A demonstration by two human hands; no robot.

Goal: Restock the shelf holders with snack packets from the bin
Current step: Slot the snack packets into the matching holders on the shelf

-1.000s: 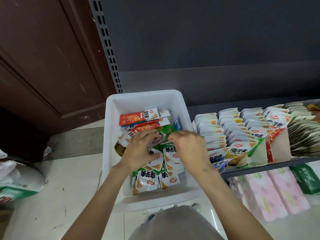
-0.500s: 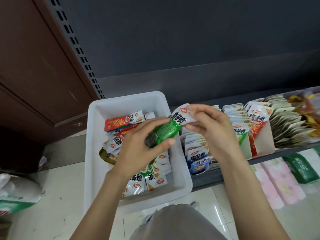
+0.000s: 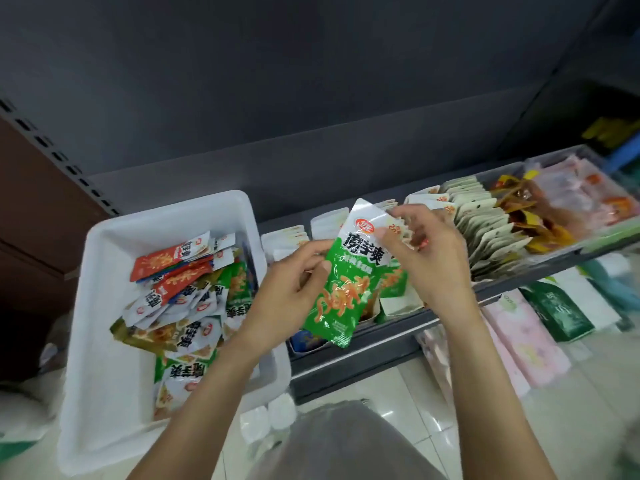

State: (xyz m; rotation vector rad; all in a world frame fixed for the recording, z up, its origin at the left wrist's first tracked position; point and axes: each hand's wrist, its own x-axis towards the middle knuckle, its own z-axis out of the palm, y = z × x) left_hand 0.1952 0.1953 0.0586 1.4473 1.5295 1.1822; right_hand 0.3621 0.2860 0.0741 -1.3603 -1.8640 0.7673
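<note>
Both your left hand [image 3: 287, 289] and right hand [image 3: 426, 258] hold one green packet [image 3: 341, 289] at frame centre, unplaced; the bin [image 3: 104, 341] at left remains well stocked.

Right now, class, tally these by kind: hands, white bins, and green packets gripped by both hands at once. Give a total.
Hands: 2, left hand and right hand
White bin: 1
Green packet gripped by both hands: 1
Total: 4

Dark grey back panel [image 3: 311, 81] above; glossy pale tiled floor [image 3: 415, 403] below (brown wooden door [image 3: 31, 209] at left).
</note>
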